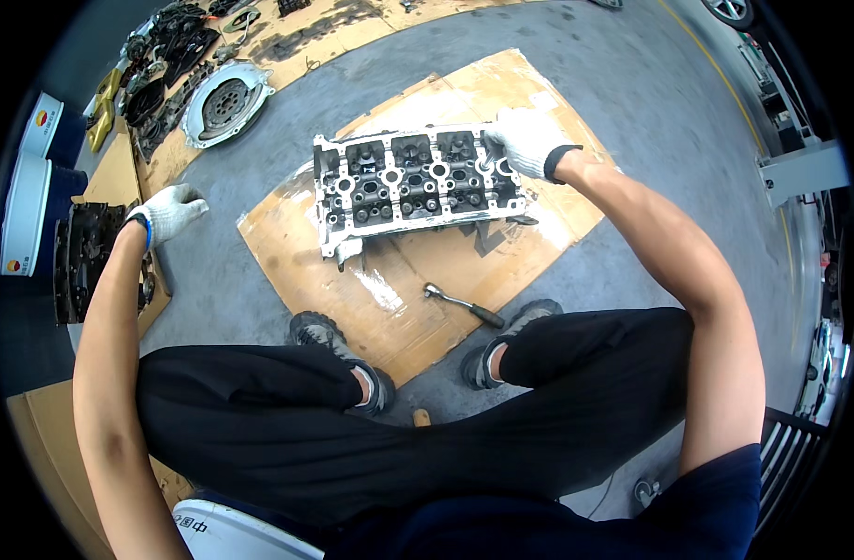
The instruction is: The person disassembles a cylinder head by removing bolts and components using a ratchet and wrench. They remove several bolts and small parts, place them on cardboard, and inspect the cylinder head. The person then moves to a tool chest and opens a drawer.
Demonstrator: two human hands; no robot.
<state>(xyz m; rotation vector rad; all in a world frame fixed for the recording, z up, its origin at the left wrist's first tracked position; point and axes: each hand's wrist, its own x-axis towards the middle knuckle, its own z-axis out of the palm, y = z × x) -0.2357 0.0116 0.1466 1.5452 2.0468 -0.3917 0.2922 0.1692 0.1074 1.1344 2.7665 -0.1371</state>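
Observation:
An engine cylinder head (pixel 417 182) lies on a flattened cardboard sheet (pixel 529 103) in front of me, its open valve side facing up. At its right end is my right hand (pixel 529 142) in a white knit glove, fingers closed and bent down against the metal; what they pinch is hidden. My left hand (pixel 173 213), gloved too, hovers out to the left beside a dark metal engine part (pixel 82 252). Its fingers are curled together, and anything within them cannot be made out. A ratchet wrench (pixel 464 304) with a black handle rests on the cardboard near my right shoe.
Blue and white drums (pixel 27 210) stand at the far left. A round clutch-like housing (pixel 226 103) and a heap of dark parts (pixel 170 47) lie on cardboard at the back left. A grey metal post (pixel 805 175) rises at the right. My shoes (pixel 487 362) flank the sheet's near corner.

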